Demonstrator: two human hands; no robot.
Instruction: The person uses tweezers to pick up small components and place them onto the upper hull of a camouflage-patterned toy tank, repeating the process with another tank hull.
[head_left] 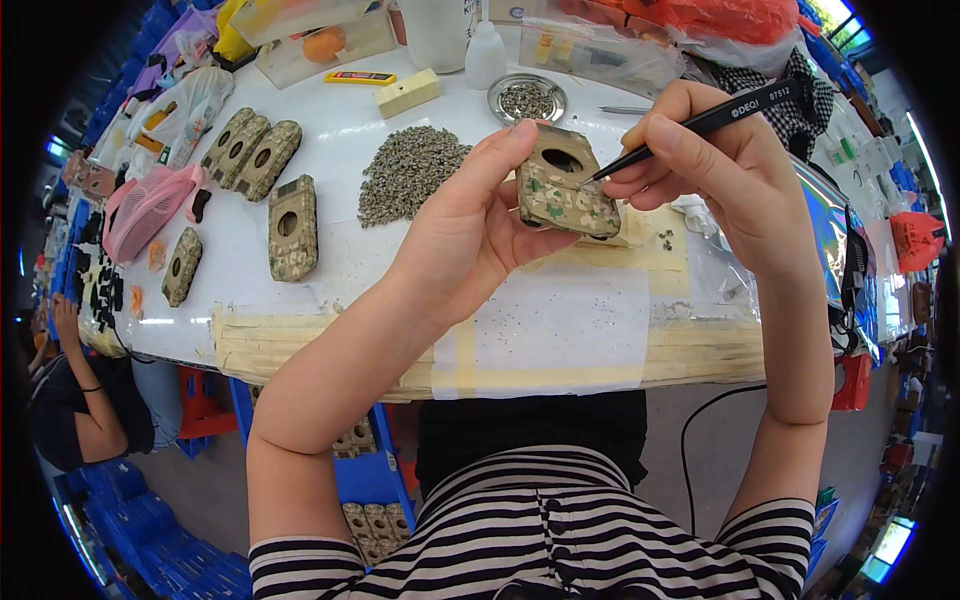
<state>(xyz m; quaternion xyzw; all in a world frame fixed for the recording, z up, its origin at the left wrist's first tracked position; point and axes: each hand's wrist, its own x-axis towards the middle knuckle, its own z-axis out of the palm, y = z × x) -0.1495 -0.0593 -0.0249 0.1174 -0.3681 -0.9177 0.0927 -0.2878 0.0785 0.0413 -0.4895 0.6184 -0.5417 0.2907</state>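
My left hand (480, 205) is closed around a camouflage toy tank hull (567, 190), which has a dark round hole in its upper face. It is tilted up above the table. In my right hand (715, 160) a pair of black tweezers (700, 125) is pinched, its tips at the hull's surface just below the hole. Whether the tips grip anything is too small to tell. Beyond my left hand lies a heap of small camouflage parts (408, 172). More tank hulls (292, 228) like the held one rest on the left of the table.
A round metal dish (527, 98) of small parts stands at the back, near a white squeeze bottle (485, 58), a pale block (407, 93) and a yellow cutter (360, 78). A pink mesh bag (150, 215) lies at the left. Another person's arm (85, 385) is at far left.
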